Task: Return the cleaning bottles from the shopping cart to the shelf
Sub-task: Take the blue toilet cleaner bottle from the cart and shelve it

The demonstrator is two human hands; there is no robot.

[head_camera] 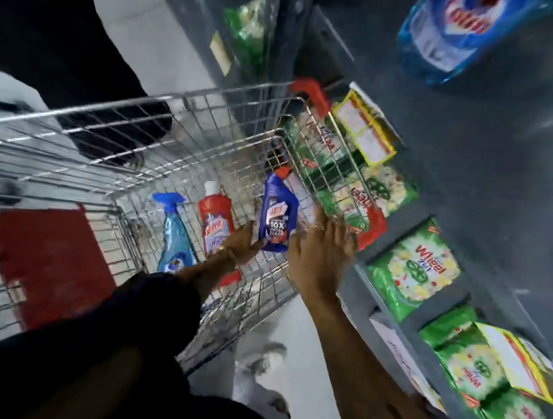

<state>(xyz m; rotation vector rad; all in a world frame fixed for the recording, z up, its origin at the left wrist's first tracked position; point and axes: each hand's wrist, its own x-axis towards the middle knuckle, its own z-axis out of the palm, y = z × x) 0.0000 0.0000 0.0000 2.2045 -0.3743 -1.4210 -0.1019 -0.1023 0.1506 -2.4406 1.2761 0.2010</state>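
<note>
A dark blue cleaning bottle with a red cap stands tilted inside the wire shopping cart. My left hand reaches into the cart and grips this bottle's lower left corner. My right hand is right of the bottle with fingers spread, its thumb at the bottle's lower right corner and its fingertips by the cart's right rim. A red bottle with a white cap and a light blue spray bottle lie on the cart floor to the left. The grey shelf stands along the right.
Green detergent bags fill the lower shelves on the right, with yellow price tags hanging off them. A blue detergent pack sits higher up. The cart's red child-seat flap is at the left. A person in dark trousers stands beyond the cart.
</note>
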